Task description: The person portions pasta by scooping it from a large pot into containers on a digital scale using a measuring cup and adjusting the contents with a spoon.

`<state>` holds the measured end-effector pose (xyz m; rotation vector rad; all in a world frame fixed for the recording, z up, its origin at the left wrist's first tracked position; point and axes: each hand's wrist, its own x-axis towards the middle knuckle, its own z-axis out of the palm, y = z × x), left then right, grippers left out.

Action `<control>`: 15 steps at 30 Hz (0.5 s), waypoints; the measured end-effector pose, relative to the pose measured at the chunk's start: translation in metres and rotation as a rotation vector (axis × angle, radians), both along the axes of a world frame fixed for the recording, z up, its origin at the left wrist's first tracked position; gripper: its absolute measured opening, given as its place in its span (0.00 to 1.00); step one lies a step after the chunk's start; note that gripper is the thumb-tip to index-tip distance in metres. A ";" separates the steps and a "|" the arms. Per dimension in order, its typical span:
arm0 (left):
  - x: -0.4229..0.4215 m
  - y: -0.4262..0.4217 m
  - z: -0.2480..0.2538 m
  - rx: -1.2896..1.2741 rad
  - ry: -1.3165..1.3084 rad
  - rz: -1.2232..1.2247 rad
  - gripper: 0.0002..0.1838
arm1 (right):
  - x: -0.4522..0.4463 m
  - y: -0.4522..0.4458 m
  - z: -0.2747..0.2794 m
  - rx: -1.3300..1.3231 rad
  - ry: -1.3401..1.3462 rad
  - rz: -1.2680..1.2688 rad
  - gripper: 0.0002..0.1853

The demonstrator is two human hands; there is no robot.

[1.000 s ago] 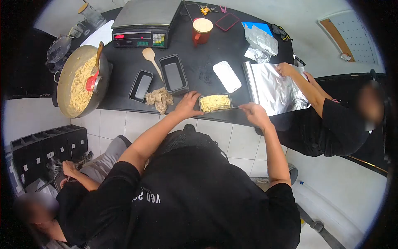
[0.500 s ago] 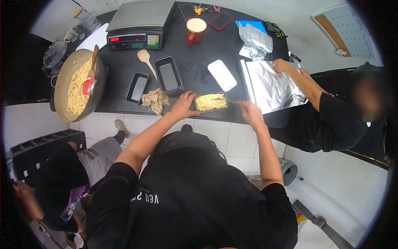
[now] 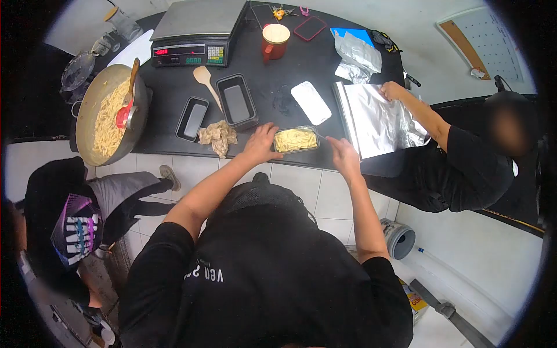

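A small rectangular container (image 3: 296, 140) filled with yellowish pasta sits near the table's front edge. My left hand (image 3: 261, 145) braces its left end, thumb at the near corner and fingers toward the far one. In my right hand (image 3: 346, 159), closed fingers grip a thin metal utensil (image 3: 322, 137) that points at the container's right end; its tip is too small to identify. Left of my left hand lies crumpled brownish plastic (image 3: 218, 138). Two dark loaf pans, the larger one (image 3: 237, 101) and the smaller one (image 3: 192, 119), stand farther left beside a wooden spoon (image 3: 204, 80).
A large pot (image 3: 87, 113) of pasta with a red spatula (image 3: 123, 116) stands left, a scale (image 3: 194, 35) behind. A white lid (image 3: 311, 103), red mug (image 3: 275, 45) and foil (image 3: 383, 116) are across the table. One person works at right; another (image 3: 58, 220) is at left.
My right hand and utensil have shifted slightly left and toward me. The pasta's surface shows more separate pieces. The person at left has moved; the one at right has lowered one hand from view.
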<state>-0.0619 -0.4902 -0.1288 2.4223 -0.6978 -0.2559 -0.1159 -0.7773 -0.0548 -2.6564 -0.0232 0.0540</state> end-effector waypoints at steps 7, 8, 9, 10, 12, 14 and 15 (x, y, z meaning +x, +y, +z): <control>-0.003 -0.004 -0.002 0.044 -0.018 0.015 0.49 | -0.008 0.012 -0.034 -0.020 -0.138 0.050 0.19; -0.003 -0.003 -0.003 0.046 -0.013 0.021 0.49 | -0.011 0.013 -0.038 -0.023 -0.136 0.049 0.19; -0.003 -0.003 -0.002 0.047 -0.009 0.027 0.48 | -0.014 0.015 -0.041 -0.019 -0.139 0.050 0.20; -0.003 -0.004 -0.002 0.045 -0.009 0.027 0.48 | -0.016 0.016 -0.043 -0.013 -0.141 0.051 0.20; -0.004 -0.003 -0.003 0.048 0.001 0.025 0.47 | -0.017 0.012 -0.042 -0.007 -0.130 0.055 0.20; -0.003 -0.002 -0.009 0.026 -0.022 0.035 0.47 | -0.018 0.012 -0.039 -0.001 -0.115 0.061 0.20; -0.004 -0.002 -0.008 0.006 -0.048 0.044 0.47 | -0.017 0.013 -0.038 -0.016 -0.107 0.057 0.20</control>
